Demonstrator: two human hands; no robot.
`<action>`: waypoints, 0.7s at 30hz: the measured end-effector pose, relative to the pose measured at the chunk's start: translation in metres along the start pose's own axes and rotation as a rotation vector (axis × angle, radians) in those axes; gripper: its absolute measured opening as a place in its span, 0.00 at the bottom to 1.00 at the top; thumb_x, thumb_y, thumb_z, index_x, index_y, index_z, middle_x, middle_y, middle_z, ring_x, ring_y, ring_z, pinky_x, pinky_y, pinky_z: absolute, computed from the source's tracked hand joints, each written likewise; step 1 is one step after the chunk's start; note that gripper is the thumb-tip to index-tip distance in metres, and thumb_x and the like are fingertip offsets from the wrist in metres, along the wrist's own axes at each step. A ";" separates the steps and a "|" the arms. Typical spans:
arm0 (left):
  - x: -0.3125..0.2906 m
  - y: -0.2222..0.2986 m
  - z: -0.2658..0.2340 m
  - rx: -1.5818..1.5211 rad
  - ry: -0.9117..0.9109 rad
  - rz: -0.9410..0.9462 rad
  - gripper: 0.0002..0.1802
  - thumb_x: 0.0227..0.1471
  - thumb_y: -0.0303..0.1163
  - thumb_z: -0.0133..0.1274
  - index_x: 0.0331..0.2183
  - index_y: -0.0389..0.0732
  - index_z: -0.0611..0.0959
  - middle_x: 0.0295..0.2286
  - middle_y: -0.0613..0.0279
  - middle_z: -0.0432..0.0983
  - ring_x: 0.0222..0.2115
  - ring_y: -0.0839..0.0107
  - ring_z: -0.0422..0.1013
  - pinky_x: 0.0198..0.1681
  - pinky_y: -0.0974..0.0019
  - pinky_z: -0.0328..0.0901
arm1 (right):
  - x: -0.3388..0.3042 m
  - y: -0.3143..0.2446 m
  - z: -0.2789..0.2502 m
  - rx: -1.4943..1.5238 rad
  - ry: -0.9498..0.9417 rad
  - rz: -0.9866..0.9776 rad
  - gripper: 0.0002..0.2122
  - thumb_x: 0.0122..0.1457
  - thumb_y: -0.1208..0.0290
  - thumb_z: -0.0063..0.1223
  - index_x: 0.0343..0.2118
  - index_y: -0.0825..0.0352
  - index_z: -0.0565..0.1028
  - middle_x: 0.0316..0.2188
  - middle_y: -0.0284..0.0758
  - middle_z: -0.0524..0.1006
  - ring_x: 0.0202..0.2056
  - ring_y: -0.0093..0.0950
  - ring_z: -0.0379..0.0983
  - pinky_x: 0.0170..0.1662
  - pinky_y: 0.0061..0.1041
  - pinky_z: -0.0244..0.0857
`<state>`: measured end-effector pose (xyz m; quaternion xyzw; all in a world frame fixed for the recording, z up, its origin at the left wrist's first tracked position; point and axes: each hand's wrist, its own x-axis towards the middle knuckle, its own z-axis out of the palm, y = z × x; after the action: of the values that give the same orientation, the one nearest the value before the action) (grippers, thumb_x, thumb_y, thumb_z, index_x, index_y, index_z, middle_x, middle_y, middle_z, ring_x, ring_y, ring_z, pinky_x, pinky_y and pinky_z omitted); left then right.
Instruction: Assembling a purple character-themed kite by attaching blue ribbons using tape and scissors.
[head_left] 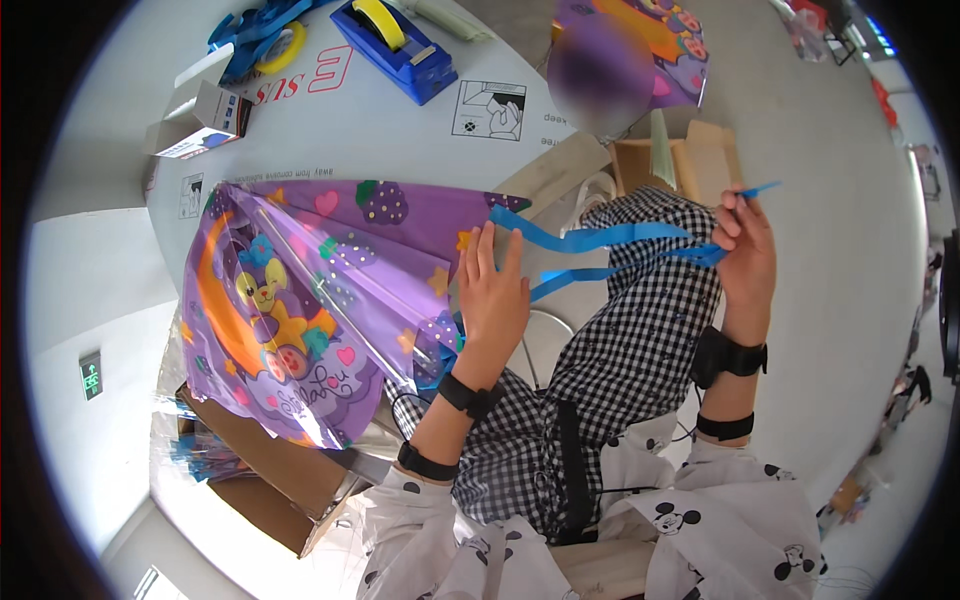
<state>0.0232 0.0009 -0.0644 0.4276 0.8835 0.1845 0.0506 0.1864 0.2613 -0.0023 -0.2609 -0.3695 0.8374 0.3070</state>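
Observation:
A purple printed kite (pixel 285 300) with a cartoon animal on a moon lies across the table edge and hangs towards my lap. Two blue ribbons (pixel 590 238) stretch from beside its right corner over my checked apron. The ribbon ends are gathered in my right hand (pixel 748 255), which is closed, with a short blue tip sticking out above the fingers. My left hand (pixel 493 300) rests by the kite's right edge, near the ribbons, fingers stretched out. More blue material (pixel 432 362) shows beneath my left wrist, partly hidden.
On the table stand a blue tape dispenser (pixel 405 55), a small open box (pixel 208 120) and a blue ribbon bundle (pixel 255 40) with a yellow tape roll (pixel 282 50). Cardboard boxes (pixel 710 155) (pixel 270 485) sit beyond my knees and lower left. Another purple printed sheet (pixel 680 50) lies at the far side.

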 end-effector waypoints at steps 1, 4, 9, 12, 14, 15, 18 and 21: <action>-0.001 -0.001 -0.001 -0.008 -0.002 0.006 0.33 0.43 0.27 0.60 0.53 0.40 0.71 0.56 0.48 0.57 0.57 0.48 0.56 0.58 0.50 0.57 | 0.001 -0.008 0.007 0.056 -0.076 -0.038 0.11 0.63 0.78 0.43 0.46 0.71 0.70 0.35 0.34 0.72 0.27 0.17 0.64 0.26 0.14 0.60; -0.005 -0.002 -0.004 -0.094 0.015 -0.030 0.30 0.43 0.26 0.59 0.51 0.38 0.72 0.54 0.48 0.60 0.56 0.49 0.58 0.57 0.51 0.58 | -0.001 -0.020 0.032 0.057 -0.144 -0.072 0.11 0.63 0.78 0.42 0.46 0.72 0.70 0.35 0.34 0.69 0.25 0.16 0.61 0.22 0.12 0.57; -0.003 -0.017 -0.024 -0.316 -0.023 -0.173 0.27 0.43 0.22 0.57 0.48 0.35 0.73 0.49 0.49 0.67 0.51 0.52 0.65 0.54 0.55 0.62 | 0.001 -0.057 0.050 0.274 -0.384 -0.042 0.10 0.63 0.80 0.40 0.47 0.73 0.66 0.32 0.33 0.65 0.23 0.15 0.59 0.19 0.11 0.56; 0.012 -0.028 -0.044 -0.602 -0.020 -0.314 0.26 0.43 0.20 0.56 0.48 0.35 0.73 0.47 0.48 0.69 0.48 0.53 0.67 0.51 0.56 0.64 | -0.008 -0.106 0.041 0.354 -0.449 -0.172 0.11 0.64 0.81 0.39 0.48 0.74 0.62 0.31 0.33 0.63 0.22 0.17 0.58 0.19 0.12 0.57; 0.026 -0.041 -0.050 -0.750 -0.002 -0.402 0.25 0.43 0.19 0.55 0.47 0.35 0.73 0.46 0.48 0.70 0.47 0.53 0.68 0.50 0.57 0.65 | -0.018 -0.141 0.014 0.285 -0.301 -0.288 0.11 0.63 0.82 0.39 0.49 0.76 0.61 0.32 0.34 0.62 0.23 0.18 0.59 0.21 0.13 0.58; 0.036 -0.047 -0.050 -0.737 0.003 -0.399 0.25 0.43 0.20 0.55 0.47 0.36 0.74 0.44 0.49 0.71 0.47 0.52 0.67 0.51 0.57 0.64 | -0.024 -0.160 -0.003 0.277 -0.295 -0.295 0.11 0.63 0.82 0.39 0.49 0.76 0.61 0.32 0.34 0.62 0.23 0.18 0.59 0.21 0.13 0.58; 0.058 -0.071 -0.050 -0.495 0.036 -0.201 0.24 0.42 0.21 0.56 0.45 0.37 0.75 0.42 0.52 0.72 0.47 0.52 0.67 0.50 0.56 0.63 | -0.042 -0.218 -0.067 0.214 -0.177 -0.367 0.14 0.61 0.85 0.40 0.49 0.76 0.61 0.34 0.35 0.62 0.26 0.20 0.60 0.26 0.15 0.60; 0.082 -0.077 -0.040 -0.260 -0.003 0.062 0.23 0.40 0.21 0.58 0.43 0.39 0.76 0.40 0.56 0.72 0.45 0.54 0.67 0.49 0.56 0.64 | -0.080 -0.287 -0.145 0.210 -0.133 -0.375 0.14 0.60 0.86 0.38 0.50 0.78 0.60 0.35 0.36 0.63 0.28 0.23 0.61 0.32 0.18 0.62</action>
<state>-0.0946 0.0097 -0.0501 0.4446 0.8385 0.2982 0.1011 0.4286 0.4258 0.1522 -0.0982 -0.3416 0.8149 0.4578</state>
